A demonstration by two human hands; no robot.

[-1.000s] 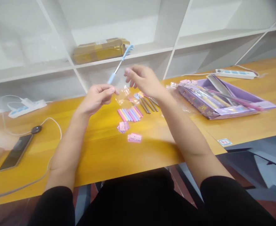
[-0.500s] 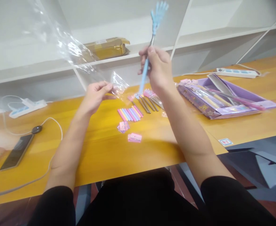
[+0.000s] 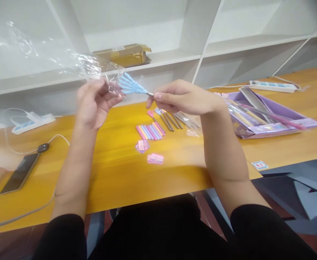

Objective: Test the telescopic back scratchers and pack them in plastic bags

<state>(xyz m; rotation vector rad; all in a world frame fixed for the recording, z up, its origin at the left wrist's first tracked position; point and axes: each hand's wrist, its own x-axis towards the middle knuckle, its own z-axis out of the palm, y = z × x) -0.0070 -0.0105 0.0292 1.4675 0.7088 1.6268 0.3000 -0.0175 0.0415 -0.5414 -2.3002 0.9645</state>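
Observation:
My right hand [image 3: 182, 96] is closed round the shaft of a back scratcher [image 3: 132, 85] with a light blue, hand-shaped head. Its handle is hidden behind my hand and wrist. The blue head points left, at the mouth of a long clear plastic bag [image 3: 89, 66]; whether its tips are inside I cannot tell. My left hand [image 3: 93, 101] pinches the bag near that end, and the rest of the bag trails to the upper left. Below on the table lie several back scratchers [image 3: 170, 120] with pink and blue heads, beside a row of coloured handle tubes [image 3: 150, 131].
Small pink cards [image 3: 155, 159] lie on the wooden table [image 3: 147, 187]. To the right sits a purple box [image 3: 277, 103] of wrapped items. A phone [image 3: 20, 173], cable and power strip [image 3: 32, 122] are at left. A taped parcel [image 3: 123, 54] rests on the white shelf.
The back scratcher has swung from upright to nearly level, its blue head now at the bag's mouth. My right hand has lowered and turned; my left has moved slightly left and up.

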